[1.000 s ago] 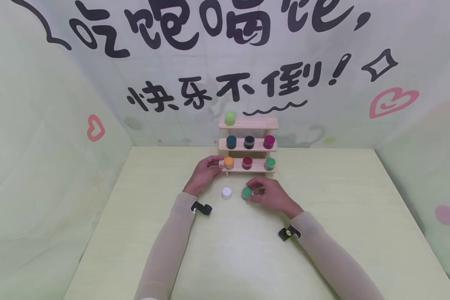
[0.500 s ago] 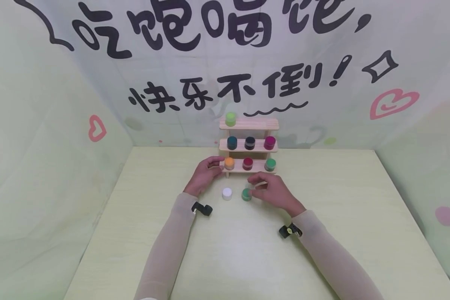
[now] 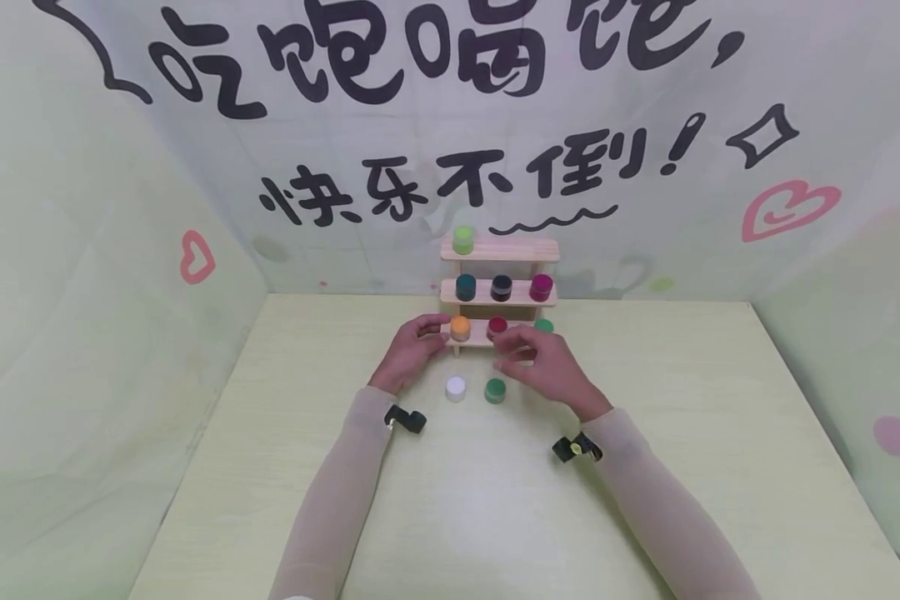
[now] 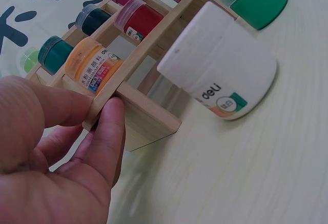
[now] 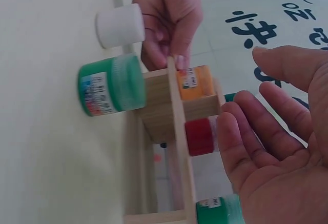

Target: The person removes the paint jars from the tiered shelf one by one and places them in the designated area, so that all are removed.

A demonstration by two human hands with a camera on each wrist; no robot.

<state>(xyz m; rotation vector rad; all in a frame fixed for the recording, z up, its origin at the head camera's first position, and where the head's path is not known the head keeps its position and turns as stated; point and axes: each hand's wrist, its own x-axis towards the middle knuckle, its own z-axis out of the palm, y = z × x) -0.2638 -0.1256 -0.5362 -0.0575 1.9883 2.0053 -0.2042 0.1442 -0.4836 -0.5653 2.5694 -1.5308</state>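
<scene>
My left hand [image 3: 408, 354] pinches the left end of the bottom shelf of a small three-tier wooden rack [image 3: 513, 249], thumb above and fingers below in the left wrist view. Right beside it on that shelf sits an orange paint jar [image 4: 91, 66]. My right hand [image 3: 549, 371] hovers before the rack with loosely bent fingers and holds nothing. Behind its fingertips stands a dark red paint jar [image 5: 200, 137]; contact cannot be made out. A white paint jar [image 3: 456, 388] and a green paint jar [image 3: 495, 391] stand upright on the table in front.
Another green jar [image 3: 543, 326] is at the bottom shelf's right end, partly hidden by my right hand. The middle shelf bears a teal jar [image 3: 466, 287], a black jar [image 3: 501, 288] and a magenta jar [image 3: 542, 287]. A light green jar [image 3: 462, 240] tops the rack.
My right hand has let go of the green jar on the table and risen away toward the rack's bottom shelf. The left hand keeps its grip on the rack.
</scene>
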